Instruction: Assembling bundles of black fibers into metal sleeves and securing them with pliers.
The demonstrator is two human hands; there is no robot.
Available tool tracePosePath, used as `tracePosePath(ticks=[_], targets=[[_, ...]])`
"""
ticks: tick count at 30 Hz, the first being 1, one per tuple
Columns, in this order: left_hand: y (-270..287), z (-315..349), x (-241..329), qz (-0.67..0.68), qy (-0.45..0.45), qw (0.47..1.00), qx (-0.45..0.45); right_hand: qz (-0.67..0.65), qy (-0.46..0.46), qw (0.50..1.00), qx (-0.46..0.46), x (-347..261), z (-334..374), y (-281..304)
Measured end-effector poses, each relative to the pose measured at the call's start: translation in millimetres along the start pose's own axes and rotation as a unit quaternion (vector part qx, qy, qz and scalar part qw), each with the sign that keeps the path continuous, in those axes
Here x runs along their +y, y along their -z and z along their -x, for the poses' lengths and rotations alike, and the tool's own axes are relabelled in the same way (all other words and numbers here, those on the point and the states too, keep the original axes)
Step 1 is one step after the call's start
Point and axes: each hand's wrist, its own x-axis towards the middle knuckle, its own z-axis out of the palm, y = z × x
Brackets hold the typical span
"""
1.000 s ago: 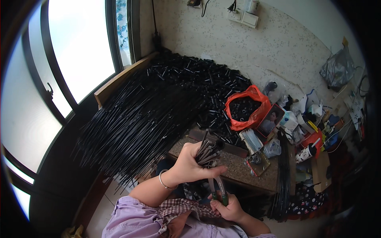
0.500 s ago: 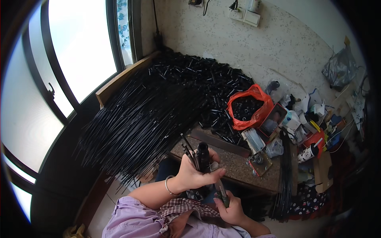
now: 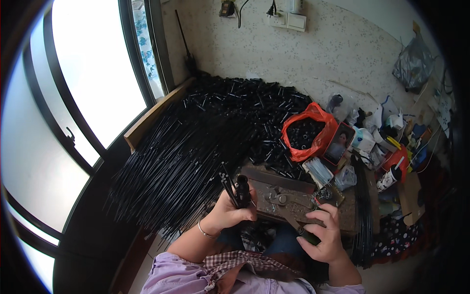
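**A:** How do the fingers [image 3: 243,209] sit?

**B:** On the left hand [image 3: 230,213] they are clenched round a small bundle of thin black rods [image 3: 226,183] and a thicker black tube [image 3: 243,188]. Both rise out of the top of the fist, just above the knuckles, and their lower ends are hidden in the palm. The right hand [image 3: 320,232] is closed on a dark-handled tool [image 3: 302,230], which lies across its palm under the curled fingers, at the near edge of the small workbench [image 3: 293,193].

**A:** What has changed since half a second ago?

**B:** Little. The left fist is in much the same spot over the bench's left end, with the tube and rods standing a touch more upright above it. The right hand held the tool low by the lap then, and now it sits a little higher, beside the bench edge.

**A:** Which way do the rods point?

**B:** Their long axis runs up the picture, away from the person, leaning slightly to the left. The free tips fan out toward the big heap of black rods [image 3: 181,161] that slopes down from the wall to the window side. The tube stands almost straight beside them, touching them. The tool's handle runs on a diagonal, its far end pointing up-left toward the bench.

**A:** And nearby?

**B:** An orange bag [image 3: 320,137] of dark parts lies beyond the bench, well apart from both hands.
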Motion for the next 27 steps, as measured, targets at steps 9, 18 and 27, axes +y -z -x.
tracePosePath(ticks=[9,18,27], targets=[[-7.1,-1.5,0.3,-0.037,0.032,0.997,0.060,0.445,0.302,0.839,0.083,-4.7,-14.2,26.6],[-16.3,-7.0,-1.1,-0.009,-0.043,0.996,0.072,-0.728,-0.247,0.620,-0.161,26.1,38.9,-41.0],[-30.0,-11.9,8.0,-0.055,0.022,0.984,0.166,-0.100,-0.063,0.993,-0.009,20.1,-1.0,-48.9]])
